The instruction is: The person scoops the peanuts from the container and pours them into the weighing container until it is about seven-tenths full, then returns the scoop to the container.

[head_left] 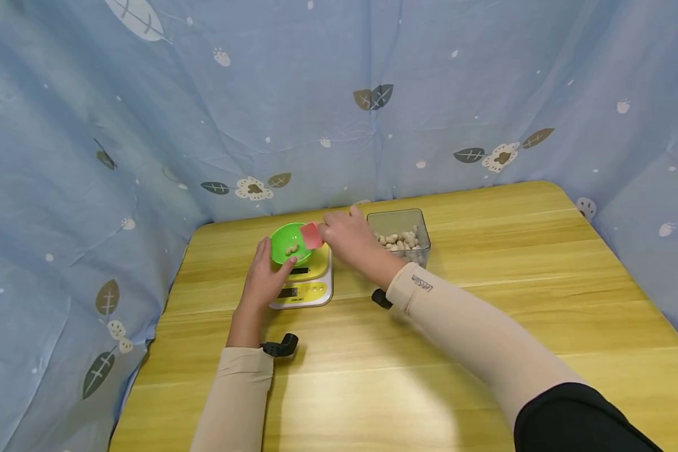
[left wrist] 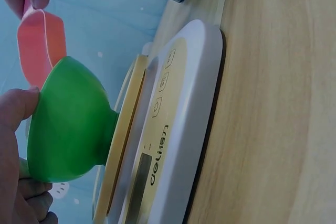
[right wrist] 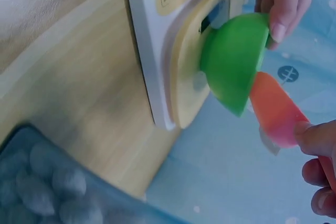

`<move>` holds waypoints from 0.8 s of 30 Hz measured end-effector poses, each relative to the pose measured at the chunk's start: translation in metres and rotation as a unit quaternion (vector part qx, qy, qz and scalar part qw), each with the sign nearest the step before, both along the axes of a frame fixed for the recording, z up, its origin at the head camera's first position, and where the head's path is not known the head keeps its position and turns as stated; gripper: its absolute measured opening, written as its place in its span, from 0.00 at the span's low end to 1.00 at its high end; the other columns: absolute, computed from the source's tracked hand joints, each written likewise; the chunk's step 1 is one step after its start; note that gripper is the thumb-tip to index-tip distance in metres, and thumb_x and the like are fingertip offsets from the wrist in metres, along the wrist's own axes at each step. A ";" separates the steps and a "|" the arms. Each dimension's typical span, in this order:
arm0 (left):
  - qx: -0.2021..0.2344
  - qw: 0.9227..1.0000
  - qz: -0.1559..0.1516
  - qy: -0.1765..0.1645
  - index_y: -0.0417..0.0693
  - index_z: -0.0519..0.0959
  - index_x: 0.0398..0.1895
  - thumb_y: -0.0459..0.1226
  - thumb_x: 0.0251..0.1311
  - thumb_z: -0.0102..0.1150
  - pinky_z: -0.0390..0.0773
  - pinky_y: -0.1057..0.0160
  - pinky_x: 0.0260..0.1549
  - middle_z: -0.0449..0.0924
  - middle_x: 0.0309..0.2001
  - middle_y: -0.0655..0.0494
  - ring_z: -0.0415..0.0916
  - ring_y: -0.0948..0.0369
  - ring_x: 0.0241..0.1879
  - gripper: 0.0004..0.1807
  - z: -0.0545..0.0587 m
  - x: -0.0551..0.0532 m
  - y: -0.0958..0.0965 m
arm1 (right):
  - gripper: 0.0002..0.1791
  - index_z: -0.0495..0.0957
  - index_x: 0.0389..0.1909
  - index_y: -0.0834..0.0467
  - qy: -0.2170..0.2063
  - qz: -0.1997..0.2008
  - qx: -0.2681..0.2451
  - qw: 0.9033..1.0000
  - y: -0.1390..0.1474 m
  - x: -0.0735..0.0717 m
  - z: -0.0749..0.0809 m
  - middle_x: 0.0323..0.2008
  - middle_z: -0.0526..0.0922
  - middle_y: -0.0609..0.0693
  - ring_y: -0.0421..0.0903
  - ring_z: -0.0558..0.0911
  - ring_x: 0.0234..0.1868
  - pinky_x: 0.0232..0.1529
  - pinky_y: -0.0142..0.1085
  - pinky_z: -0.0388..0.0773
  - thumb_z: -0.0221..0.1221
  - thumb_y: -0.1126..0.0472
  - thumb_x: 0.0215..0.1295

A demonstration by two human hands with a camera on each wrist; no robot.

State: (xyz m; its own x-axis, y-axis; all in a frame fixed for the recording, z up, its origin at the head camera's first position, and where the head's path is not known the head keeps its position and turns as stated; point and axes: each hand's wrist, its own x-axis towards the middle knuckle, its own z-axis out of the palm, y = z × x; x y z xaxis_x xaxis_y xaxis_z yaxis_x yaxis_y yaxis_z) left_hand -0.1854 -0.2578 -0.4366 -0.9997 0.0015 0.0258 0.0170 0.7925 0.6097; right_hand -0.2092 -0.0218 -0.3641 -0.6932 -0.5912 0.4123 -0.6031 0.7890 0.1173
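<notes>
A green bowl [head_left: 284, 236] with a few peanuts [head_left: 291, 250] inside sits on the yellow-topped kitchen scale [head_left: 322, 295]. My left hand [head_left: 262, 279] holds the bowl at its rim, thumb on the near side and fingers around the left; the left wrist view shows the bowl's foot [left wrist: 109, 137] at the weighing plate. In my right hand [head_left: 350, 242] is a pink scoop [head_left: 311, 236], pinched by its handle. The scoop's front edge is right at the bowl's right rim, tilted toward it in the right wrist view. The inside of the scoop is mostly hidden.
A clear grey plastic box [head_left: 395, 220] of peanuts [head_left: 400, 241] stands right of the scale, behind my right forearm. Everything rests on a wood-grain table [head_left: 514, 251]. A blue patterned curtain [head_left: 294, 94] hangs along the table's far edge and sides.
</notes>
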 end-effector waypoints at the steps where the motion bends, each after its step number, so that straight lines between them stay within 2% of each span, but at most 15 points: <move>1: -0.001 1.000 -0.002 -0.002 0.43 0.40 0.80 0.67 0.63 0.46 0.49 0.43 0.73 0.36 0.80 0.46 0.40 0.46 0.78 0.55 0.000 0.000 0.001 | 0.09 0.86 0.44 0.51 -0.004 0.002 -0.005 1.000 0.004 0.000 0.001 0.36 0.83 0.47 0.45 0.80 0.34 0.36 0.40 0.66 0.64 0.58 0.64; 5: -0.004 1.000 -0.006 0.005 0.45 0.37 0.80 0.67 0.64 0.46 0.47 0.44 0.74 0.33 0.80 0.48 0.36 0.48 0.79 0.54 0.003 0.000 0.004 | 0.11 0.85 0.46 0.51 -0.074 0.004 -0.052 0.996 0.028 0.002 0.014 0.35 0.82 0.48 0.47 0.80 0.36 0.41 0.44 0.65 0.60 0.53 0.69; 9: -0.008 0.999 -0.016 0.043 0.46 0.38 0.80 0.62 0.66 0.49 0.46 0.44 0.74 0.32 0.80 0.51 0.33 0.51 0.79 0.51 0.011 -0.001 0.013 | 0.15 0.84 0.51 0.52 -0.138 -0.010 -0.097 0.986 0.068 0.004 0.032 0.38 0.83 0.48 0.47 0.80 0.38 0.42 0.45 0.64 0.58 0.51 0.71; 13: -0.006 0.996 -0.044 0.072 0.50 0.38 0.80 0.64 0.65 0.48 0.46 0.42 0.74 0.32 0.80 0.57 0.32 0.54 0.79 0.51 0.025 -0.002 0.029 | 0.17 0.83 0.54 0.54 -0.142 -0.026 -0.115 0.983 0.112 0.009 0.045 0.36 0.82 0.49 0.48 0.78 0.34 0.39 0.45 0.63 0.60 0.52 0.69; 17: 0.001 0.993 -0.081 0.085 0.51 0.39 0.80 0.65 0.65 0.46 0.48 0.42 0.73 0.32 0.80 0.60 0.31 0.57 0.79 0.51 0.037 -0.002 0.050 | 0.16 0.83 0.53 0.55 -0.139 -0.043 -0.121 0.982 0.147 0.014 0.049 0.37 0.82 0.50 0.48 0.78 0.34 0.39 0.46 0.63 0.62 0.54 0.68; 20: 0.005 0.991 -0.109 0.083 0.52 0.39 0.80 0.64 0.66 0.47 0.49 0.43 0.73 0.32 0.80 0.61 0.31 0.58 0.79 0.50 0.042 -0.004 0.069 | 0.15 0.83 0.52 0.55 -0.135 -0.053 -0.113 0.983 0.166 0.019 0.047 0.37 0.81 0.51 0.47 0.77 0.32 0.38 0.46 0.61 0.63 0.56 0.67; 24: 0.009 0.986 -0.150 0.075 0.52 0.39 0.80 0.63 0.67 0.46 0.48 0.44 0.74 0.32 0.80 0.61 0.31 0.59 0.79 0.49 0.043 -0.007 0.095 | 0.13 0.85 0.49 0.55 -0.107 -0.055 -0.088 0.989 0.180 0.023 0.042 0.30 0.78 0.50 0.46 0.72 0.28 0.35 0.43 0.56 0.64 0.57 0.65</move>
State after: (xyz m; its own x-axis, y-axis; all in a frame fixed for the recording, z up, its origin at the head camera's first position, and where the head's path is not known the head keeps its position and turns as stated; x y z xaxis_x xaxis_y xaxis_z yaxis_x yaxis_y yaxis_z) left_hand -0.1921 -0.1627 -0.3939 -0.9392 0.2946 0.1765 0.3401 0.7275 0.5959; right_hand -0.1862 0.1580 -0.3216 -0.8318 -0.4395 0.3390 -0.5089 0.8477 -0.1497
